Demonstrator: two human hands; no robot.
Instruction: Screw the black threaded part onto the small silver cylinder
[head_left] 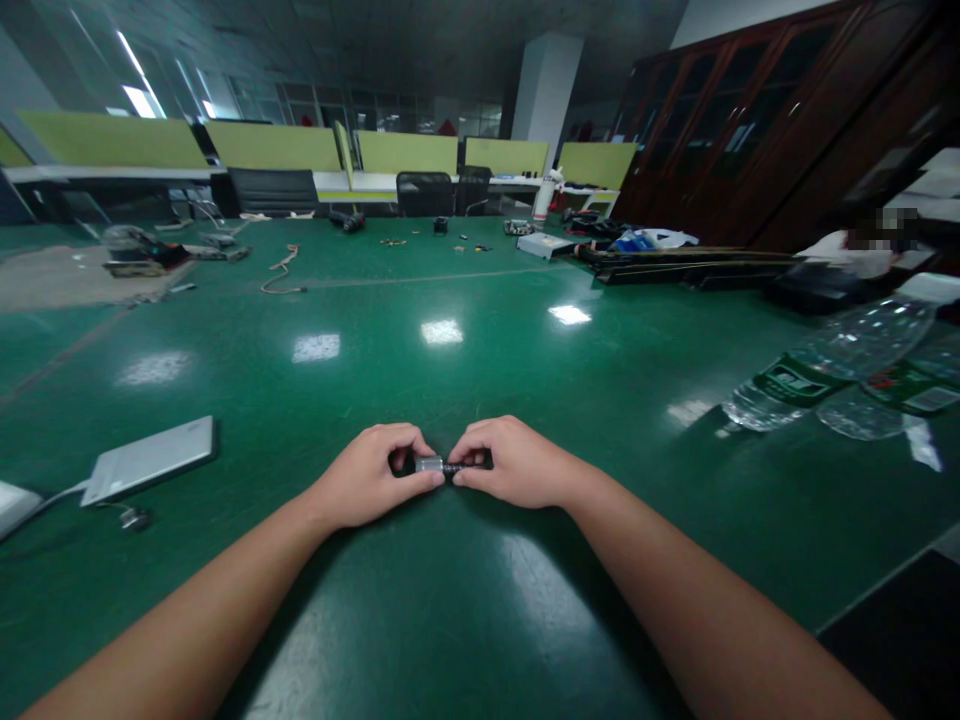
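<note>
Low over the green tabletop (390, 350), my two hands meet around a small part. Between the thumb and fingers of my left hand (371, 475) is a small silver metal cylinder (429, 464). My right hand (510, 465) pinches a thin dark rod (452, 468) that looks threaded and lines up with the cylinder's right end. Whether the two pieces are joined cannot be made out, since fingertips cover much of them.
A flat silver device (150, 460) with a white cable lies at left, beside a small metal piece (135, 518). Clear plastic bottles (795, 385) stand at right. Farther back are a loose cable (283, 268), a white bottle (546, 197) and dark long rails (675, 265).
</note>
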